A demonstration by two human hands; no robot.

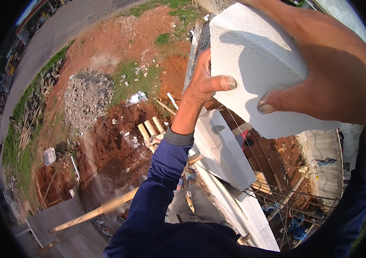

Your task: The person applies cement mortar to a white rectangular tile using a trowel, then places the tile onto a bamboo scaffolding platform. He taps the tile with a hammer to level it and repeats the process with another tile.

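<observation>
Held one white block (243, 60), raised at upper right, between left hand (203, 85) at left edge and right hand (322, 73) across right side. Clamped fingers on block, with thumbs on near face and left fingertips hidden. Included below one long pale block (226, 152); to left, bamboo pole (75, 220) and rubble heap (89, 99).

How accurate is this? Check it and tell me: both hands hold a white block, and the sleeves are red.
The colour is wrong: the head view shows dark blue sleeves. The left hand and right hand do hold the white block.
</observation>
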